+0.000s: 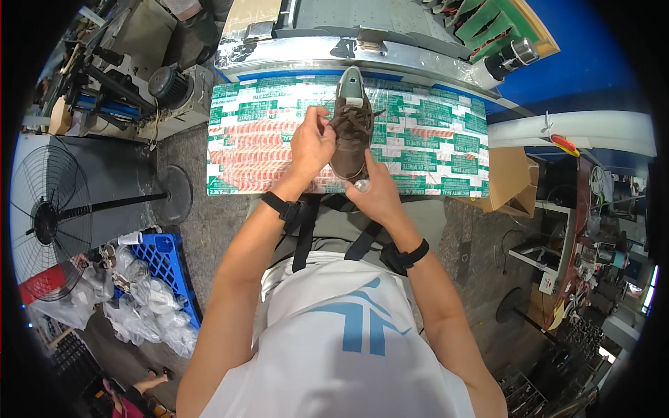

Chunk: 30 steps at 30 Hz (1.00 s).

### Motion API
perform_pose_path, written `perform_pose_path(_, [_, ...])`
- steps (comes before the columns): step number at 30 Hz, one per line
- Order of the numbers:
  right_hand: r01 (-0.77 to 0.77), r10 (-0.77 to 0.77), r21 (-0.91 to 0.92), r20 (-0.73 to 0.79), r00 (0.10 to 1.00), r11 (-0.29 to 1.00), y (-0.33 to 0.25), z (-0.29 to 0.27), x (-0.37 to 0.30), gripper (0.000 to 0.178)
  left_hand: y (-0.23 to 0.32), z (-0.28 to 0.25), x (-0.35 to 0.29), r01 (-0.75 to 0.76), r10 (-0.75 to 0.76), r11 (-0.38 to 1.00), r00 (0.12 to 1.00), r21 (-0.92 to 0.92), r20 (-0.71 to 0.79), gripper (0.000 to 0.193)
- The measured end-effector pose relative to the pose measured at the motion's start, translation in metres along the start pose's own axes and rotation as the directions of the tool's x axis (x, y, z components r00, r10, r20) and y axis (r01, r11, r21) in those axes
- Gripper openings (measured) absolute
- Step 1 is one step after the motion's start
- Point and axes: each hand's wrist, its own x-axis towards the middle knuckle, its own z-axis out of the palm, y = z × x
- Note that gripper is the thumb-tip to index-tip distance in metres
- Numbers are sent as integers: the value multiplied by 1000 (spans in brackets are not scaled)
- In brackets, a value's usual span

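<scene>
A brown lace-up shoe (351,150) lies on a board (432,150) covered with green, white and red printed tape, its heel end away from me and its toe toward me. My left hand (311,145) is at the shoe's left side, fingers curled and pinched at the brown shoelace (354,120); the exact hold is partly hidden. With thumb and fingers around the toe end, my right hand (378,191) grips the shoe from the right. A small whitish, shiny thing (362,184) shows beside my right thumb.
Beyond the board runs a metal-edged machine bed (404,52). A rack with green dividers (488,31) stands far right. To the left are a fan (49,219) and a blue crate (164,261) with plastic-bagged items. A cardboard box (512,180) sits right of the board.
</scene>
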Motion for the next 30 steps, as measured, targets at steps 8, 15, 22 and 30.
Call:
perform_pose_path(8, [-152,149,286,34,988,946,11,-21,15,86,25,-3,4,-52,24,973,991,223,128,53])
perform_pose_path(15, [-96,113,641,14,993,761,12,-62,36,73,42,-8,-9,318,-104,840,890,-441,444,27])
perform_pose_path(22, [125,-152,344,54,987,931,-29,-76,59,69,64,-14,-57,-80,56,995,949,66,309,31])
perform_pose_path(30, [282,-282,38,260,924,959,-27,-94,56,75,69,-29,-115,-267,241,963,817,-28,523,36])
